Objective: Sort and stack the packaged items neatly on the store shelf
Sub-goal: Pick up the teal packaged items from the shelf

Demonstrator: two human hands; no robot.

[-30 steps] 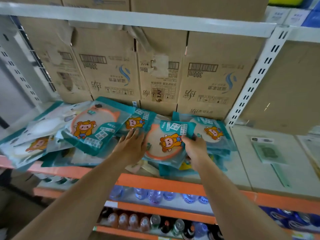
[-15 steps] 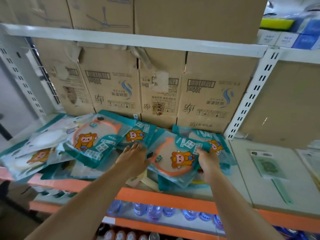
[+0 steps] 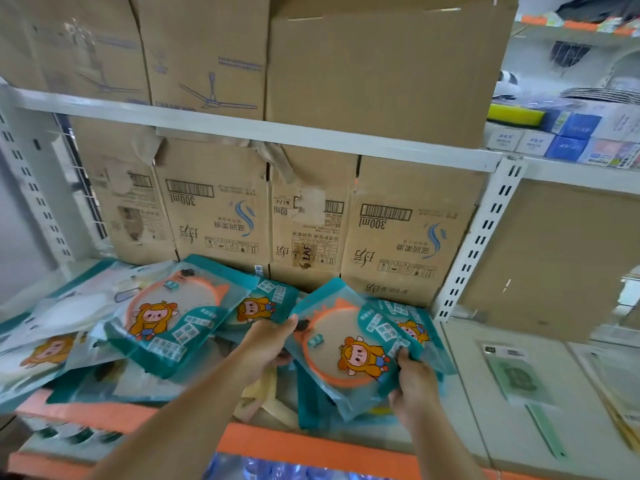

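Note:
Several teal packets printed with an orange cartoon figure lie in a loose heap on the shelf (image 3: 311, 441). One teal packet (image 3: 346, 344) is tilted up off the pile. My left hand (image 3: 266, 344) grips its left edge and my right hand (image 3: 412, 382) pinches its lower right corner. Under it lie more teal packets (image 3: 415, 327). Another large packet (image 3: 173, 320) rests to the left on the heap, with a smaller one (image 3: 259, 306) behind my left hand.
Brown cartons (image 3: 214, 216) stand along the back of the shelf and more cartons (image 3: 381, 71) fill the shelf above. A white slotted upright (image 3: 481, 237) bounds the bay on the right. A flat green packet (image 3: 516, 375) lies in the bay to the right.
Both hands have lifted and turned the middle packet, shifting it to the right over the pile. The camera has tilted upward, so more of the upper shelf shows.

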